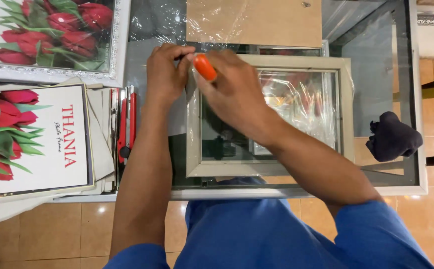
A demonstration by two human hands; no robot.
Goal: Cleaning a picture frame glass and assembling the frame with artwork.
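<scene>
Glass-filled picture frame [269, 169] under right hand [232, 89]

A worker in blue short-sleeved clothing, both forearms bare below the sleeves, with no gloves, rings or watch visible.

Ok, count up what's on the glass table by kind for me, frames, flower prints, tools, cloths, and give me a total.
Picture frames: 2, a beige frame under the hands and a silver frame
Tulip prints: 2, one in the silver frame, one loose tulip print
Tools: 2, orange-handled tool, red cutter
Dark cloth: 1
Cardboard sheet: 1
Total: 8
</scene>
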